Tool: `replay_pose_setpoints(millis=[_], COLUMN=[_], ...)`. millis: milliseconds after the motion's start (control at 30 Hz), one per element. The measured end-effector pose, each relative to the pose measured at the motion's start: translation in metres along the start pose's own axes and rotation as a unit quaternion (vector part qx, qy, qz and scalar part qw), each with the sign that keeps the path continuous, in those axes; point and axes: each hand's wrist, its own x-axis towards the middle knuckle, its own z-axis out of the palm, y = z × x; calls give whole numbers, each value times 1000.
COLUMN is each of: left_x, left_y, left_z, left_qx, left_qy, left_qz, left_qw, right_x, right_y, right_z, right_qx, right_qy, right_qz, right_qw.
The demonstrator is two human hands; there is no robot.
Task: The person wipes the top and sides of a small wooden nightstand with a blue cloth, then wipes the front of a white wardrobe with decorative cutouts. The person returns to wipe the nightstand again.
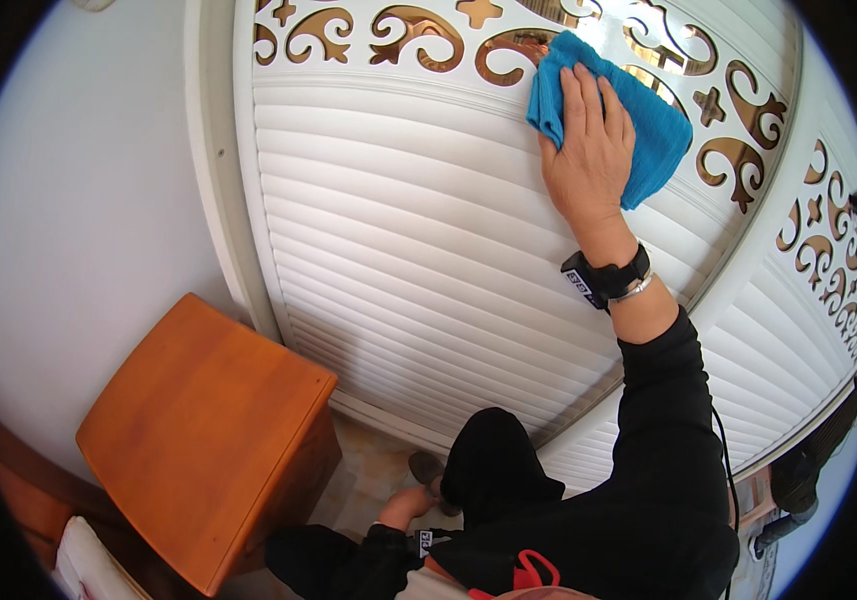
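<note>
My right hand (592, 146) presses a folded blue cloth (657, 142) flat against a white louvred sliding door (428, 225). The fingers lie over the cloth, pointing up the door. Part of the cloth covers the decorative panel (428, 34), which has scroll-shaped cutouts over a shiny bronze mirrored surface. A black strapped device (608, 277) and a bracelet sit on the right wrist. My left hand (407, 504) hangs low between my knees, away from the door. Its fingers are partly hidden, and what they may hold cannot be made out.
An orange-brown wooden cabinet (203, 427) stands at the left, close to the door frame (226, 180) and white wall (83, 210). A second louvred door (758, 375) adjoins at the right. Tiled floor (361, 450) shows below. A white cushion-like item (90, 562) lies lower left.
</note>
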Motion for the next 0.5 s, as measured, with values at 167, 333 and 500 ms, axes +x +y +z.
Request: replay_pose_setpoints(millis=[167,333,500], left_x=[0,0,25], left_y=[7,7,-3], left_z=[-9,2,24], left_qx=[3,-26,-13], left_qy=[-27,-19,46], left_qz=[-14,-10,0], left_qw=[1000,999,999], right_x=[-34,-70,-76], right_y=[3,-1,-25], right_z=[-9,-12,4], right_qx=[-21,-23,25], right_qy=[-41,-73,-86], right_qz=[-9,-14,-66], right_qw=[999,997,994])
